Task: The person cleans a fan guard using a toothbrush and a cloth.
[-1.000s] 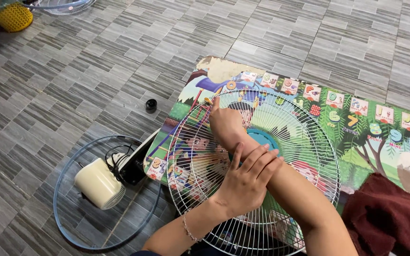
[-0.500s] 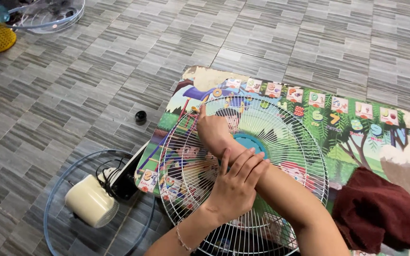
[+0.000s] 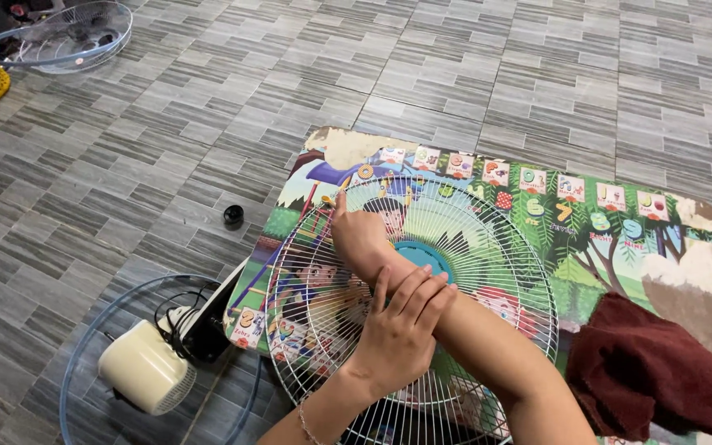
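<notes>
Wire fan guard (image 3: 488, 247) lies flat at lower centre of the frame, on a colourful picture mat (image 3: 620, 222). Right hand (image 3: 358, 236) rests on the guard's left part, forearm crossing its teal hub (image 3: 428, 254); whether its fingers grip the wires cannot be told. Left hand (image 3: 401, 334) lies across the right wrist, fingers together and flat, not clamped on the guard. Dark red cloth (image 3: 653, 371) sits at lower right. Cream fan motor (image 3: 143, 367) lies at lower left; small black cap (image 3: 233, 216) rests on the tiled floor (image 3: 208, 107).
</notes>
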